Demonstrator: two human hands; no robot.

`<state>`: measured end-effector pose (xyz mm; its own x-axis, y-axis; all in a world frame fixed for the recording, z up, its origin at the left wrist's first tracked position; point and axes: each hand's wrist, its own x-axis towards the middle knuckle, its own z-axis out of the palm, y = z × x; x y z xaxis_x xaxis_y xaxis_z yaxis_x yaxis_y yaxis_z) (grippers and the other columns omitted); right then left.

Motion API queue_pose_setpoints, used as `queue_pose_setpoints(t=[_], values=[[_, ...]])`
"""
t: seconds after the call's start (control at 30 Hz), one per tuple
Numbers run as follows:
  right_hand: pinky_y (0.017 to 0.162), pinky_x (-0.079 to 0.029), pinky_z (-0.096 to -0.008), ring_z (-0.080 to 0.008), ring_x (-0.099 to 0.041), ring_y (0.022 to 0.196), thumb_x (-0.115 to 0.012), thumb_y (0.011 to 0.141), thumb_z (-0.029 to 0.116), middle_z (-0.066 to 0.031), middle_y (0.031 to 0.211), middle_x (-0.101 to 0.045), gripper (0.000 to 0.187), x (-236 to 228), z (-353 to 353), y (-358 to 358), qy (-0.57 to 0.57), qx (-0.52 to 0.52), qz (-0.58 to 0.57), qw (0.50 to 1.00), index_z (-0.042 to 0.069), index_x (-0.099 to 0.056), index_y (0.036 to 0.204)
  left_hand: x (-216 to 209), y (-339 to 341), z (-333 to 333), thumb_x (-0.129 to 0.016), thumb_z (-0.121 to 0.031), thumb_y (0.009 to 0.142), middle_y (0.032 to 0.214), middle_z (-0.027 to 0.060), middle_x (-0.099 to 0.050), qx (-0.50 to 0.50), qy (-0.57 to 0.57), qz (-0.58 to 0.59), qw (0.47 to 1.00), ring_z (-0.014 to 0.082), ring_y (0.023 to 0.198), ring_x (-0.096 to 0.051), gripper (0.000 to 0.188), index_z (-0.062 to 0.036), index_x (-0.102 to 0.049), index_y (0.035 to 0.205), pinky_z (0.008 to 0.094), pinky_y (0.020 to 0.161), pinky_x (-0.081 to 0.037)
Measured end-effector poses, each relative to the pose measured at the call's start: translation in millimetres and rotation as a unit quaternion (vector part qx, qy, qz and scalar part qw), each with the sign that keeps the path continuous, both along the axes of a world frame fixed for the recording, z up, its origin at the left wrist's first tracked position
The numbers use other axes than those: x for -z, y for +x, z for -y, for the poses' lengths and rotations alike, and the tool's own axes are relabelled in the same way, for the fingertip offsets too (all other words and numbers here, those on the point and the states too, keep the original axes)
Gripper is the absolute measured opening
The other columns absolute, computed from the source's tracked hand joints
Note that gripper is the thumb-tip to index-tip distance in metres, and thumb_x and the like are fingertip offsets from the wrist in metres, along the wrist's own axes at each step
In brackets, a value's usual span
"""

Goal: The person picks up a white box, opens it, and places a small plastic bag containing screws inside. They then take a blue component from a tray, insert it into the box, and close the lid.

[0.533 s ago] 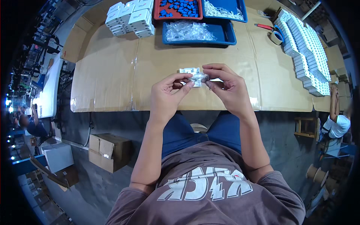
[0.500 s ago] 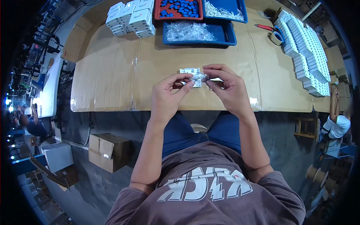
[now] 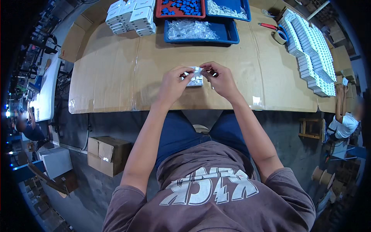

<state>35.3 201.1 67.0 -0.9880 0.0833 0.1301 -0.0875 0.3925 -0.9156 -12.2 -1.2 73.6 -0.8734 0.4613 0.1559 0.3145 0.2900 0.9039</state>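
My left hand [image 3: 174,83] and my right hand [image 3: 221,79] meet at the middle of the cardboard-covered table [image 3: 154,58]. Pinched between their fingertips is a small clear plastic bag [image 3: 197,72]; its contents are too small to make out. Directly beneath lies a small white box [image 3: 197,82], partly covered by the bag and my fingers. Both hands are closed, thumbs against the forefingers.
Past my hands stand a blue tray [image 3: 228,40] of clear bags, a red tray [image 3: 180,16] of blue pieces and another blue tray [image 3: 228,17] of white pieces. White boxes are stacked left [image 3: 141,19] and right [image 3: 311,54]. A tape roll [image 3: 279,37] lies near the right stack.
Both hands have moved slightly away from me and left with the plastic bag, staying over the white box. The right fingers have drawn closer to the left ones.
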Motion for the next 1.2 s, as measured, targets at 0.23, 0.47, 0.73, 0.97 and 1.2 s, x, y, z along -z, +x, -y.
queue_pose_setpoints(t=[0.23, 0.47, 0.73, 0.97, 1.2], values=[[0.075, -0.055, -0.0382, -0.0313, -0.071, 0.083, -0.071, 0.093, 0.008, -0.0143, 0.099, -0.076, 0.013, 55.0, 8.3, -10.6, 0.038, 0.003, 0.064, 0.997, 0.004, -0.072, 0.106, 60.4, -14.0, 9.6, -0.076, -0.023, 0.088, 0.088, 0.0056, -0.072, -0.023, -0.133, -0.163, 0.977, 0.0244, 0.078, -0.063, 0.020, -0.0100, -0.077, 0.103, 0.0383, 0.080, -0.048], [0.076, -0.048, -0.0435, -0.0310, -0.070, 0.085, -0.074, 0.087, 0.011, -0.0106, 0.093, -0.075, 0.011, 65.7, 15.0, -14.0, 0.179, 0.019, -0.012, 0.984, 0.009, -0.073, 0.098, 76.2, -14.3, 7.7, -0.074, -0.024, 0.090, 0.082, 0.0035, -0.068, -0.058, -0.153, -0.201, 0.966, 0.0235, 0.081, -0.063, 0.017, -0.0110, -0.076, 0.100, 0.0373, 0.079, -0.045], [0.080, -0.045, -0.0400, -0.0254, -0.068, 0.089, -0.072, 0.085, 0.012, -0.0027, 0.098, -0.073, 0.006, 68.4, 4.4, -7.6, 0.274, -0.018, -0.059, 0.960, 0.011, -0.075, 0.090, 85.3, -4.7, 16.9, -0.073, -0.018, 0.091, 0.101, 0.0046, -0.070, -0.009, -0.112, -0.219, 0.969, 0.0237, 0.097, -0.063, 0.017, -0.0086, -0.077, 0.103, 0.0391, 0.088, -0.049], [0.080, -0.047, -0.0407, -0.0257, -0.069, 0.088, -0.071, 0.086, 0.014, -0.0032, 0.096, -0.072, 0.007, 61.6, 3.8, -6.4, 0.318, -0.044, -0.050, 0.946, 0.011, -0.075, 0.089, 90.8, 6.9, 20.1, -0.071, -0.020, 0.092, 0.107, 0.0022, -0.067, -0.018, -0.137, -0.230, 0.963, 0.0230, 0.096, -0.062, 0.022, -0.0102, -0.076, 0.111, 0.0411, 0.089, -0.048], [0.080, -0.052, -0.0429, -0.0304, -0.070, 0.080, -0.068, 0.084, 0.012, -0.0058, 0.091, -0.072, 0.009, 56.7, 5.3, -14.6, 0.294, -0.041, -0.021, 0.955, 0.011, -0.074, 0.089, 90.5, 5.9, 19.7, -0.072, -0.017, 0.091, 0.103, 0.0053, -0.068, -0.028, -0.117, -0.231, 0.966, 0.0265, 0.099, -0.063, 0.018, -0.0075, -0.072, 0.106, 0.0388, 0.087, -0.048]])
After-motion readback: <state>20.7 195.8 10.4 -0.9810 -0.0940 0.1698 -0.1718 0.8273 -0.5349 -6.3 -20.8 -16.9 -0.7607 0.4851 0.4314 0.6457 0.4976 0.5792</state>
